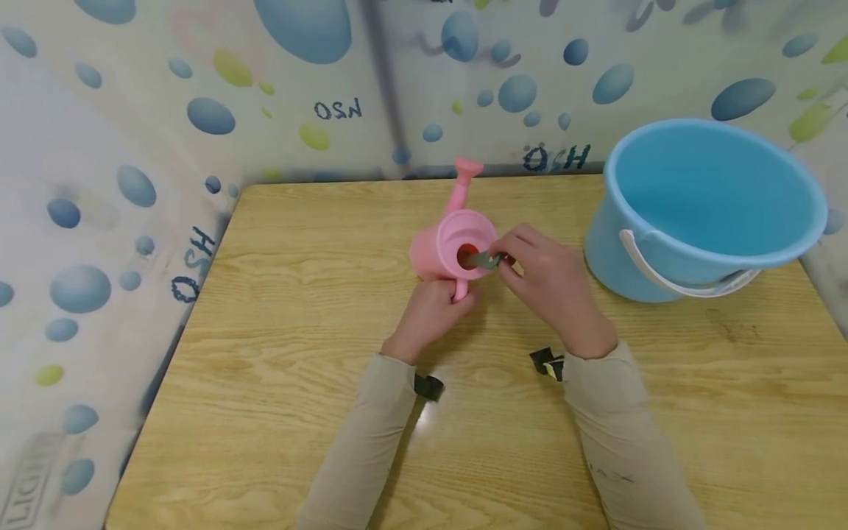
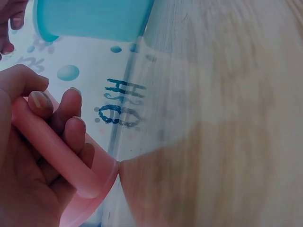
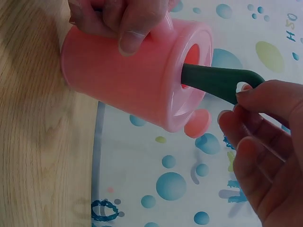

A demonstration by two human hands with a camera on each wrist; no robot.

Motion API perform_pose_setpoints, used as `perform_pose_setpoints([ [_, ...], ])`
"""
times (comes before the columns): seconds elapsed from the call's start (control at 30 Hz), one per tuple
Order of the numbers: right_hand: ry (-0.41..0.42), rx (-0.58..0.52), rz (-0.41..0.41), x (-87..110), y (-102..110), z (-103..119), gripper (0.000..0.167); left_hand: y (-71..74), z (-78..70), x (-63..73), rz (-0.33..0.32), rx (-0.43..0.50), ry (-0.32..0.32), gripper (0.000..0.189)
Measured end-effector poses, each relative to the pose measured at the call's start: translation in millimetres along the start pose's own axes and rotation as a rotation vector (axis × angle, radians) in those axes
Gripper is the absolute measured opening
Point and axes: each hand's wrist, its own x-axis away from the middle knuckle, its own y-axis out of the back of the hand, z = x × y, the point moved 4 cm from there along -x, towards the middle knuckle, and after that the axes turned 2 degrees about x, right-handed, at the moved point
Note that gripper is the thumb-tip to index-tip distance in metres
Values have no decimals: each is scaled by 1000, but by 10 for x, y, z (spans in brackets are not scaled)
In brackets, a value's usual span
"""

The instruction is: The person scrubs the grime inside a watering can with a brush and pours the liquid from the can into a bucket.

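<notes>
A small pink watering can (image 1: 427, 250) is tilted on the table, its spout pointing to the back and its round top opening facing up and right. My left hand (image 1: 433, 313) grips its handle; in the left wrist view the fingers curl round the handle (image 2: 52, 146). My right hand (image 1: 550, 276) pinches the end of a dark green, flat handle-like piece (image 3: 213, 81) with a hole near its end. The other end of that piece passes through the can's opening, so what it belongs to is hidden inside.
A large blue bucket (image 1: 616, 243) with a white handle (image 1: 662, 280) stands at the right of the wooden table (image 1: 278, 383). Behind the table rises a wall covering (image 1: 411, 96) printed with blue and green dots. Black straps (image 1: 429, 387) hang at the wrists.
</notes>
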Motion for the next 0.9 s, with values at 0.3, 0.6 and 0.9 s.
perform_pose_setpoints([
  [0.3,-16,-56,-25,1,113,-30,11,2,8,4,-5,-6,6,40],
  [0.6,3,-69,-6,18,184,-15,12,-9,8,-4,5,5,0,40],
  [0.9,-45,-162,171,18,96,-31,20,-7,-7,9,16,2,6,40],
])
